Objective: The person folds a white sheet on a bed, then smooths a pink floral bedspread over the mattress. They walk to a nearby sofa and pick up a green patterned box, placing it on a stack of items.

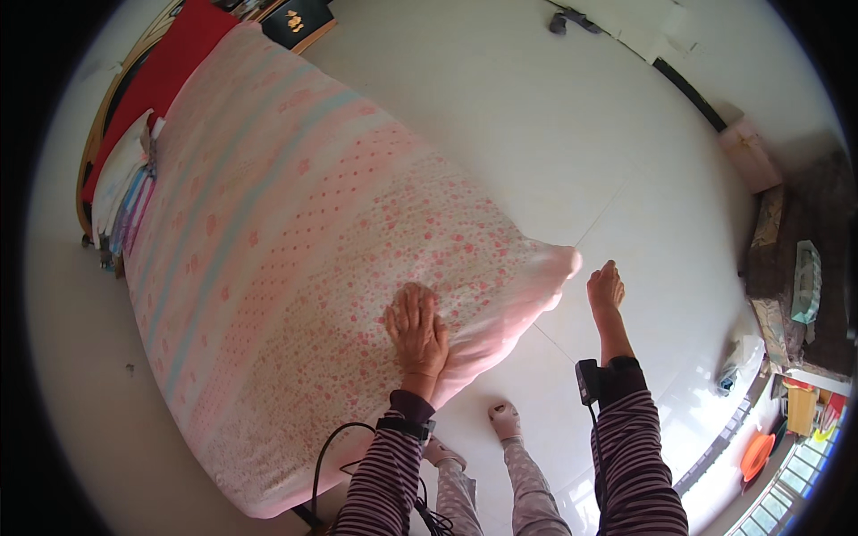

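Note:
A pink and white bedsheet with floral prints, dots and pale blue stripes covers a bed. My left hand rests palm down on its flowered end, fingers spread a little. Off the bed, to the right of the sheet's raised corner, my right hand hangs over the floor. Its fingers are curled in, and nothing shows in them. The sheet is wrapped down over the mattress edge along the near side.
Red fabric and folded cloths lie at the headboard end. A black-fronted cabinet stands by the far corner. Dark furniture and a plastic bag are at the right. A black cable loops by my left forearm above tiled floor.

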A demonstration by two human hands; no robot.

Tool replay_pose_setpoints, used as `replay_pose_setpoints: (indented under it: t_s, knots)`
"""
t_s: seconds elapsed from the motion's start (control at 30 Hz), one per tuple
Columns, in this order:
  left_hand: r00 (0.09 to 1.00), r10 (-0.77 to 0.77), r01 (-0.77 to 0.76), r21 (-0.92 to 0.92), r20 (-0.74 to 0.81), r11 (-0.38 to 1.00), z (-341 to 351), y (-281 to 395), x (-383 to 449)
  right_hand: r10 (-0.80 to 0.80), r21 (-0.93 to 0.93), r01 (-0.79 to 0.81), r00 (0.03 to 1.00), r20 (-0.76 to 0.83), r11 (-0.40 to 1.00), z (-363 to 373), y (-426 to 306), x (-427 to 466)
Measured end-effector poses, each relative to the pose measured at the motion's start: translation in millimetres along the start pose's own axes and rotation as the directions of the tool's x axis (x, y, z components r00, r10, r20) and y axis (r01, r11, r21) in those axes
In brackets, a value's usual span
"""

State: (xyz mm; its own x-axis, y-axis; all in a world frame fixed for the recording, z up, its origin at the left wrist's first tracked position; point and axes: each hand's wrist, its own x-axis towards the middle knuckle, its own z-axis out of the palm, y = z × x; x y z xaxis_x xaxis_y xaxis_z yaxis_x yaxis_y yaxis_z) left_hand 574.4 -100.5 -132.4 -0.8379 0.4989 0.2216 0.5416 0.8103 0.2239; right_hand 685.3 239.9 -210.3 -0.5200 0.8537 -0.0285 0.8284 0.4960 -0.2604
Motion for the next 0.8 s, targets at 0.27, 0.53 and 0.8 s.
replay_pose_setpoints:
  t_s: [0.27,0.53,0.8]
  knots:
    - [0.995,0.006,-0.006,0.004,0.099,1.0,-2,-5,2,-0.714,0.185,0.692,0.65,0.26,0.697,-59,-150,-77]
    - [0.995,0.055,-0.056,0.01,0.082,0.998,4,-5,0,-0.711,0.313,0.665,0.702,0.049,0.678,-43,-144,-80]
    - [0.99,0.112,-0.112,-0.003,0.09,0.994,-7,-1,4,-0.571,0.44,0.431,0.779,0.258,0.787,-99,-64,-114]
